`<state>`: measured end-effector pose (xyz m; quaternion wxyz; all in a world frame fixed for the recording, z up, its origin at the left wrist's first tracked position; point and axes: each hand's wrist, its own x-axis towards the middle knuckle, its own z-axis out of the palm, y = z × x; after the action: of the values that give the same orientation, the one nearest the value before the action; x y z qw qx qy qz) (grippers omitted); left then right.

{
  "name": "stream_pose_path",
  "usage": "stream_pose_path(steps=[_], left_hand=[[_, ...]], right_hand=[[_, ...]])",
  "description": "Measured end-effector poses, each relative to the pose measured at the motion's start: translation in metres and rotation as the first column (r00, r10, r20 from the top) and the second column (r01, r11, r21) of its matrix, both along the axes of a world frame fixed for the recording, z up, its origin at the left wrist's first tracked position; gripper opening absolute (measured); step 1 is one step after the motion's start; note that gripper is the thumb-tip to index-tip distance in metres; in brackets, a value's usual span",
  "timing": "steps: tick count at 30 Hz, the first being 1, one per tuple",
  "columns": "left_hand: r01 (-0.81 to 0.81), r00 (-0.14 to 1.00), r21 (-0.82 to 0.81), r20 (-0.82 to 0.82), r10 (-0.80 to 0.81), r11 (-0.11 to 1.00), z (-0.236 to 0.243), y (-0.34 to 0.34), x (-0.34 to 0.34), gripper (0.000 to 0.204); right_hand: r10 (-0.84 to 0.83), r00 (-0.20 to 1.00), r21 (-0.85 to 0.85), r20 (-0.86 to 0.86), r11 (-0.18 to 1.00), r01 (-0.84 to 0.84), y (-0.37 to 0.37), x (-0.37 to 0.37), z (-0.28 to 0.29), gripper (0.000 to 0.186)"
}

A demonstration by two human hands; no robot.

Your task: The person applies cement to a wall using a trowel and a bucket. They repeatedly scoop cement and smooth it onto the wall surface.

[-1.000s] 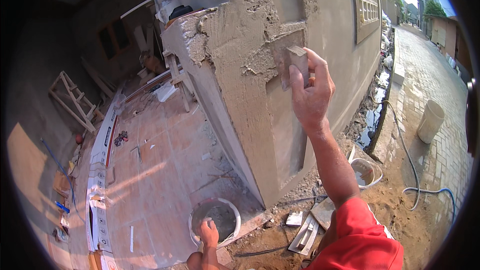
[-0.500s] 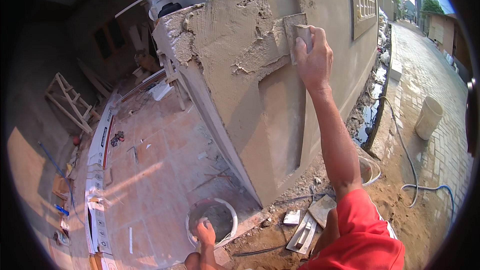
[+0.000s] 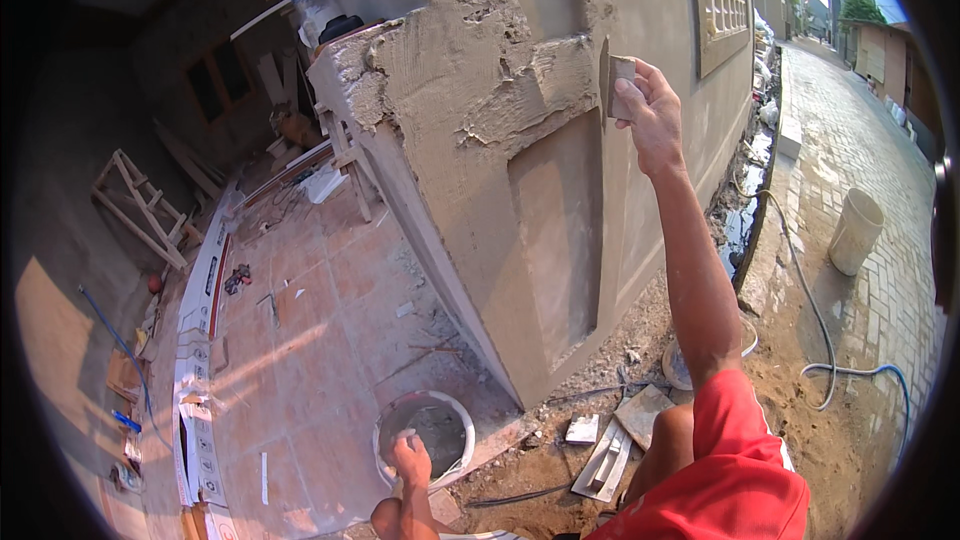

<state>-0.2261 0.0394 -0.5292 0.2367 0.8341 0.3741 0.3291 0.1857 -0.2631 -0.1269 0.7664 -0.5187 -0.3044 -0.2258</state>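
While the right hand (image 3: 656,118) grips a float (image 3: 621,88), tilting could gouge plaster (image 3: 560,70) at left; what the left hand (image 3: 411,460) holds is unclear.

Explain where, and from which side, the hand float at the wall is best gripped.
Probably by the block-shaped handle, coming from the right, below it. In this view the block stands out to the right of the thin plate, on the side away from the corner, leaving room for fingers and thumb. The right hand grips it there, thumb across the block.
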Motion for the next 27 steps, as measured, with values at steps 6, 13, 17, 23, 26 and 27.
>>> stream_pose_path(steps=[6,13,17,23,26,27], left_hand=[[0.003,1.000,-0.089,-0.010,-0.004,0.996,0.007,-0.008,0.003,0.017],[0.031,0.999,-0.055,0.016,-0.030,0.998,-0.004,0.000,0.001,0.016],[0.027,0.999,0.000,0.027,-0.027,1.000,0.001,-0.007,0.002,0.016],[-0.084,0.994,-0.013,0.071,0.084,0.996,0.008,0.000,-0.018,0.015],[-0.088,0.995,-0.019,0.046,0.088,0.996,0.003,0.003,-0.018,0.014],[-0.082,0.995,-0.027,0.062,0.084,0.996,0.002,0.003,-0.018,0.014]], right_hand=[[-0.013,1.000,0.007,0.021,1.000,0.013,0.018,-0.017,0.000,0.038],[-0.095,0.945,-0.104,0.313,0.985,0.134,0.082,-0.124,-0.022,0.039],[0.248,0.927,-0.171,0.282,0.964,-0.206,0.076,-0.149,-0.034,0.039],[0.454,0.891,0.282,-0.009,0.856,-0.434,0.005,-0.062,-0.023,0.037],[0.298,0.953,0.238,-0.053,0.931,-0.278,-0.011,-0.010,-0.014,0.037],[0.248,0.967,0.203,-0.064,0.952,-0.231,-0.008,-0.005,-0.008,0.036]])
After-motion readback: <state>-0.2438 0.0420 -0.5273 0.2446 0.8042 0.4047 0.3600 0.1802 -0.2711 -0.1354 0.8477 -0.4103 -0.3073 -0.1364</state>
